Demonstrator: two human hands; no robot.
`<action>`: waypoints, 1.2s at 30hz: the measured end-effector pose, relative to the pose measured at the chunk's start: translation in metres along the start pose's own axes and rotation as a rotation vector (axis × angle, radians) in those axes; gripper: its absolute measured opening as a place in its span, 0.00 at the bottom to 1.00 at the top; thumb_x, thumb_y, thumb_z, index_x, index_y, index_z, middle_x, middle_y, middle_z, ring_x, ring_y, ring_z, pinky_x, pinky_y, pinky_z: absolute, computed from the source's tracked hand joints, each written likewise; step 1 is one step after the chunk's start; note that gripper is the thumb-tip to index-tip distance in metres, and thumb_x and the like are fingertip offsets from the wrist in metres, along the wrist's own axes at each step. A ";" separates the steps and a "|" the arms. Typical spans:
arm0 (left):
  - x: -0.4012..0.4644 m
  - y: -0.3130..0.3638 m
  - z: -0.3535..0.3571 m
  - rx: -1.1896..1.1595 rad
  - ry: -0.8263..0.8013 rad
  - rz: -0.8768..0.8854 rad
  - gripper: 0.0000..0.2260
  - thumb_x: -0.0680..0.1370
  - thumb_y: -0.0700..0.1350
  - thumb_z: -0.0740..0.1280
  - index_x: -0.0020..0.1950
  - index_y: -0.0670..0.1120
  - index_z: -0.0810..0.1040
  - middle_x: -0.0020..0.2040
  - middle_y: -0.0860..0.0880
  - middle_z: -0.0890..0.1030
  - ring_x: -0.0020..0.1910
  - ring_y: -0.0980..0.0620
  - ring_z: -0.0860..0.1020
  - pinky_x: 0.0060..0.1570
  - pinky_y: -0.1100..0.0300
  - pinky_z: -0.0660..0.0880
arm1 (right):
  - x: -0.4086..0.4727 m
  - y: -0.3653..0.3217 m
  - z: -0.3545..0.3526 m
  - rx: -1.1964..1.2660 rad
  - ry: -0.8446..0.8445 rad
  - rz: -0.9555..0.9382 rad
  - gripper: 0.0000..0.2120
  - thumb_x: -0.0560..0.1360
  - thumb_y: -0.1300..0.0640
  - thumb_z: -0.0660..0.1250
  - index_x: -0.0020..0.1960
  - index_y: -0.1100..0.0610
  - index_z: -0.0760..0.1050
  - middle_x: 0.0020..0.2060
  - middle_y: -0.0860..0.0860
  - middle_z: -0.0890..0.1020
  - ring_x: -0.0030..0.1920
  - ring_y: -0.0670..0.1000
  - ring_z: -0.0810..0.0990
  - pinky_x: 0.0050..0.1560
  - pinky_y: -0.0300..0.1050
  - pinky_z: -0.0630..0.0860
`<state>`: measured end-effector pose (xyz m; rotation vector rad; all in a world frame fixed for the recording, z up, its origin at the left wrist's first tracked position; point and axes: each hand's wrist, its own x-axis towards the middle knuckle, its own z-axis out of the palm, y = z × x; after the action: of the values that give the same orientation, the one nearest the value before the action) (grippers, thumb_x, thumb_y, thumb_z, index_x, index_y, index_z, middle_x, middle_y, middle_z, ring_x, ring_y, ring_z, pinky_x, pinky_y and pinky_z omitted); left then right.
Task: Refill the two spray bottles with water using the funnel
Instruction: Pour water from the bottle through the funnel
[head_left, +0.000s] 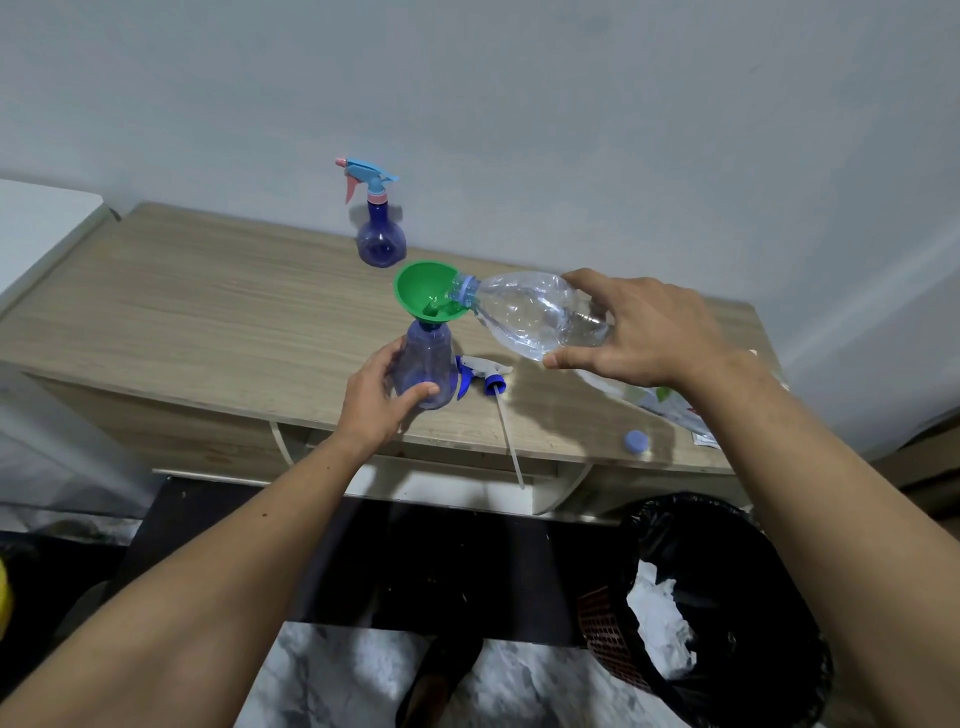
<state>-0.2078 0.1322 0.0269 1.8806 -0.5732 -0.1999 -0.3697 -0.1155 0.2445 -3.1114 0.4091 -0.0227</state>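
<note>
The left hand (382, 400) wraps around the open spray bottle (423, 364) so it will not tip. The green funnel (428, 291) sits in its neck to catch water. At 3 o'clock from the funnel, the right hand (639, 332) grips the tilted water bottle (524, 312), mouth on the rim. The other spray bottle (379, 228) waits at 12 o'clock on the desk (208, 312) (still capped). The water level is hard to see.
</note>
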 end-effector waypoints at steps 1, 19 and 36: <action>0.000 0.000 0.000 0.003 0.000 0.000 0.33 0.73 0.44 0.82 0.75 0.42 0.75 0.66 0.47 0.82 0.64 0.52 0.80 0.58 0.77 0.72 | 0.000 -0.001 0.000 0.004 0.001 -0.001 0.44 0.68 0.20 0.66 0.77 0.38 0.62 0.61 0.44 0.84 0.64 0.56 0.81 0.48 0.48 0.69; -0.001 0.006 -0.003 -0.005 -0.020 -0.019 0.33 0.73 0.45 0.82 0.75 0.44 0.75 0.67 0.48 0.82 0.65 0.51 0.80 0.65 0.61 0.76 | -0.007 -0.002 0.017 0.374 0.136 0.081 0.40 0.65 0.24 0.74 0.71 0.37 0.66 0.47 0.41 0.81 0.44 0.49 0.82 0.53 0.56 0.81; -0.003 0.005 -0.003 0.009 -0.019 -0.031 0.34 0.73 0.48 0.82 0.76 0.45 0.74 0.67 0.48 0.82 0.66 0.52 0.80 0.67 0.54 0.78 | 0.006 0.006 0.059 0.931 0.428 0.270 0.38 0.67 0.44 0.84 0.69 0.44 0.67 0.52 0.49 0.84 0.50 0.50 0.86 0.53 0.44 0.83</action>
<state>-0.2104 0.1349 0.0325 1.8993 -0.5591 -0.2358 -0.3645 -0.1231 0.1856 -2.1009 0.5959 -0.6688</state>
